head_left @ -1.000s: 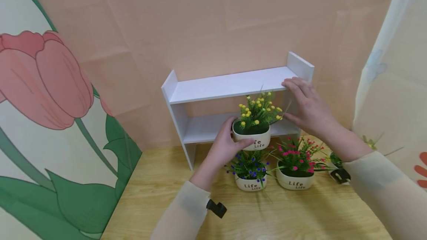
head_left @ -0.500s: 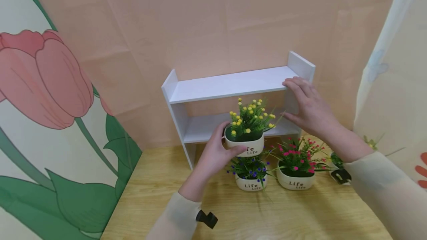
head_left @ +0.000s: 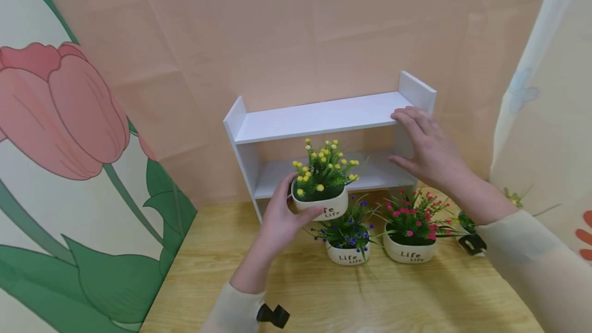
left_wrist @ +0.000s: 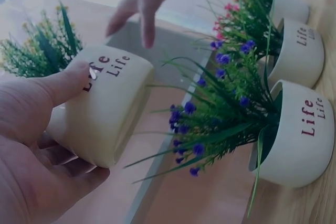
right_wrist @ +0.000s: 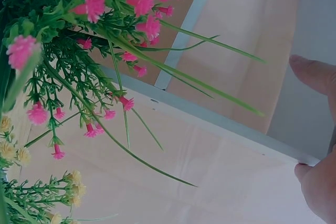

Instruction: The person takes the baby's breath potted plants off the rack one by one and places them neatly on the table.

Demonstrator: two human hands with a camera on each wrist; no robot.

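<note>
My left hand point(head_left: 276, 222) grips a white oval pot of yellow artificial flowers point(head_left: 326, 208) by its left side, thumb across the front lettering. The pot is held up in front of the white two-tier shelf point(head_left: 319, 117), and overlaps a pot with blue-purple flowers point(head_left: 349, 257) in the head view. From the left wrist, the held pot point(left_wrist: 113, 103) appears with fingers curled underneath. My right hand point(head_left: 430, 150) rests its extended fingertips on the upper board's right front end, thumb stretched out lower down. Part of this hand point(right_wrist: 317, 192) shows beside the side panel in the right wrist view.
A pot with pink-red flowers point(head_left: 409, 253) stands right of the blue one on the wooden table point(head_left: 222, 251). Farther right, another plant point(head_left: 467, 222) is partly hidden behind the right forearm. A peach backdrop point(head_left: 277, 30) hangs behind the shelf; a tulip-print panel point(head_left: 83, 209) borders the left.
My left hand has carried the yellow-flower pot leftward and slightly down, away from the right hand. The right hand has stayed at the upper board.
</note>
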